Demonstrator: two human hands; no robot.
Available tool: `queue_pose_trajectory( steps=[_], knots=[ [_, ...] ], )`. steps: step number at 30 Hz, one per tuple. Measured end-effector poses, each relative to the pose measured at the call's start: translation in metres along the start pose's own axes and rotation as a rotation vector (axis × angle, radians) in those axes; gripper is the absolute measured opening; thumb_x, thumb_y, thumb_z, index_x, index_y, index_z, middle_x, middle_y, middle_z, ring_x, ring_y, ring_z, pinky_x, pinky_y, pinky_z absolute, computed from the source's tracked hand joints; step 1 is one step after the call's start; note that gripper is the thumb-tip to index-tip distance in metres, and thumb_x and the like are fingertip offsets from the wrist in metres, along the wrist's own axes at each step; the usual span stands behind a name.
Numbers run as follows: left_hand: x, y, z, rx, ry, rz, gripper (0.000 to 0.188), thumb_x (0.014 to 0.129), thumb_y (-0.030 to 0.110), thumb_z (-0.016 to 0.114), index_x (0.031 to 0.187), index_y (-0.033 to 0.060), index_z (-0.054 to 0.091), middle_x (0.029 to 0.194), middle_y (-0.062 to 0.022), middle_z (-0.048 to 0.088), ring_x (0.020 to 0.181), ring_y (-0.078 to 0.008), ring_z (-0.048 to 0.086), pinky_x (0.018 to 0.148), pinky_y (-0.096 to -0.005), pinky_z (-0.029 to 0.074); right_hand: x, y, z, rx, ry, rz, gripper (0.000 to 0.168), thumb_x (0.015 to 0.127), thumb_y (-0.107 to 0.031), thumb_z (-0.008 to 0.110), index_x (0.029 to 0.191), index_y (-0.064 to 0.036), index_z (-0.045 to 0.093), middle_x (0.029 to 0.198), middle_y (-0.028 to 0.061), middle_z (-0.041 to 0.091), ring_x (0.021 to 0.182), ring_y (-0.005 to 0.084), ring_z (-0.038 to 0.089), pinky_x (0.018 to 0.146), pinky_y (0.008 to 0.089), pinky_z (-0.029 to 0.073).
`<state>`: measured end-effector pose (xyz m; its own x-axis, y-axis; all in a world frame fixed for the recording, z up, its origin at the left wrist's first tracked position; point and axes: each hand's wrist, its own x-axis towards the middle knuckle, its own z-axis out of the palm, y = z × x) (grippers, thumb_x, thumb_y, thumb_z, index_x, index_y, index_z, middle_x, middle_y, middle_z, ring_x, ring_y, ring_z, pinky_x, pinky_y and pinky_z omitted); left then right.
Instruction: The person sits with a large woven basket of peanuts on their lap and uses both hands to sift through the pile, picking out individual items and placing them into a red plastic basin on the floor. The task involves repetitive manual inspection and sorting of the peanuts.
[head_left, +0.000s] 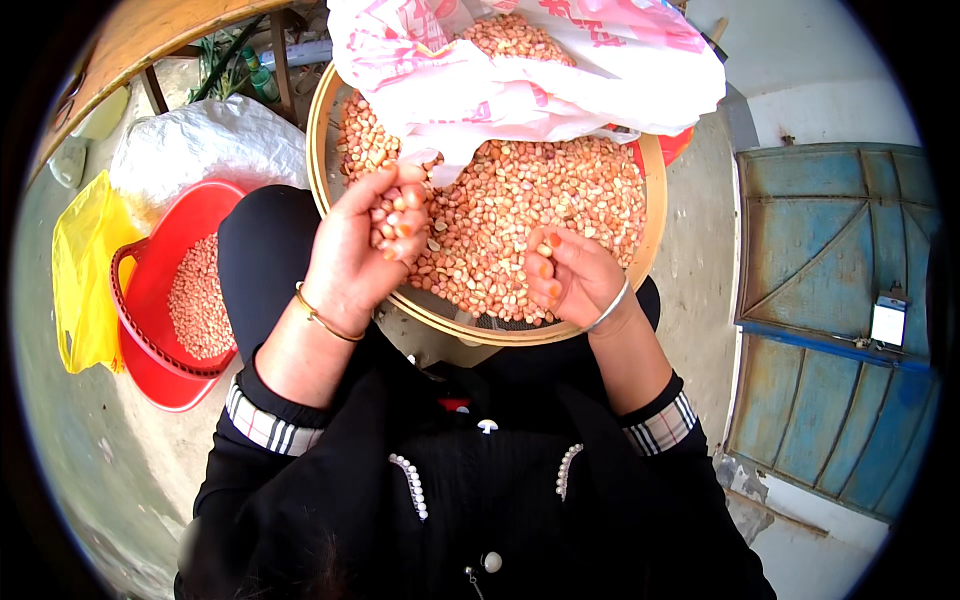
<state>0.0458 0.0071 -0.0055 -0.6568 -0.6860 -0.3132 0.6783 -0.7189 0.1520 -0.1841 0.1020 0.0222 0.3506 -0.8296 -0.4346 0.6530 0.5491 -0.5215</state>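
Observation:
A round sieve with a pale wooden rim (654, 217) rests on my lap, holding a wide layer of shelled peanuts (517, 210) with reddish skins. My left hand (375, 240), with a gold-coloured bangle at the wrist, is turned palm up and cups a small pile of peanuts over the sieve's left part. Over the near right part, my right hand (574, 274) pinches a single peanut between thumb and finger; a silver-coloured bangle is on that wrist. A white and pink plastic bag (600, 82) lies across the sieve's far side, with more peanuts showing in its opening.
At the left, a red plastic basket (154, 277) holds peanuts, beside a yellow plastic bag (82, 277) and a white woven sack (210, 142). A wooden table (172, 34) and a green bottle (259, 75) are at the upper left. A blue metal door (832, 247) is at the right.

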Motion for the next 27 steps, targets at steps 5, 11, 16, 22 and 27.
queue_pose_trajectory(
  steps=[5, 11, 16, 22, 27],
  knots=[
    [-0.008, -0.032, 0.006, 0.076, 0.056, -0.251, 0.029, 0.090, 0.021, 0.042, 0.092, -0.0021, 0.058, 0.073, -0.0067, 0.059, 0.057, -0.0134, 0.053, 0.046, -0.0222, 0.043, -0.003, 0.001, 0.023, -0.414, 0.148, -0.184, 0.018, 0.090, -0.013, 0.044, 0.102, 0.000, 0.049, 0.072, 0.0049, 0.053, 0.057, 0.0117, 0.051, 0.051, 0.0232, 0.043],
    [-0.013, -0.038, 0.020, 0.052, 0.078, -0.402, 0.038, 0.093, 0.027, 0.035, 0.092, -0.0031, 0.057, 0.072, -0.0098, 0.059, 0.055, -0.0148, 0.053, 0.045, -0.0219, 0.042, 0.004, 0.017, 0.072, -1.062, 0.282, -0.367, 0.015, 0.086, -0.003, 0.048, 0.095, -0.001, 0.059, 0.072, 0.0041, 0.060, 0.057, 0.0069, 0.055, 0.052, 0.0209, 0.045],
    [-0.009, -0.019, 0.008, 0.022, 0.056, -0.153, 0.020, 0.089, 0.020, 0.045, 0.088, 0.0016, 0.053, 0.067, -0.0029, 0.050, 0.048, -0.0084, 0.039, 0.033, -0.0179, 0.028, -0.007, 0.010, 0.067, -1.265, 0.295, -0.358, 0.011, 0.084, -0.004, 0.050, 0.090, -0.001, 0.059, 0.068, 0.0075, 0.060, 0.055, 0.0137, 0.057, 0.052, 0.0255, 0.046],
    [-0.007, -0.005, 0.006, 0.015, 0.017, 0.011, 0.020, 0.090, 0.020, 0.044, 0.091, 0.0012, 0.052, 0.070, -0.0041, 0.050, 0.051, -0.0089, 0.039, 0.034, -0.0185, 0.028, -0.019, 0.014, 0.012, -1.968, 0.240, -0.393, 0.015, 0.083, -0.015, 0.055, 0.086, -0.001, 0.061, 0.070, 0.0123, 0.058, 0.063, 0.0266, 0.056, 0.058, 0.0344, 0.045],
    [-0.008, -0.005, 0.008, 0.012, 0.052, 0.025, 0.020, 0.090, 0.019, 0.044, 0.091, 0.0008, 0.051, 0.069, -0.0033, 0.048, 0.050, -0.0092, 0.038, 0.034, -0.0192, 0.028, -0.016, -0.015, 0.007, -2.133, 0.365, -0.454, 0.011, 0.080, -0.011, 0.055, 0.084, -0.003, 0.060, 0.073, 0.0135, 0.057, 0.066, 0.0299, 0.055, 0.061, 0.0367, 0.045]
  ],
)
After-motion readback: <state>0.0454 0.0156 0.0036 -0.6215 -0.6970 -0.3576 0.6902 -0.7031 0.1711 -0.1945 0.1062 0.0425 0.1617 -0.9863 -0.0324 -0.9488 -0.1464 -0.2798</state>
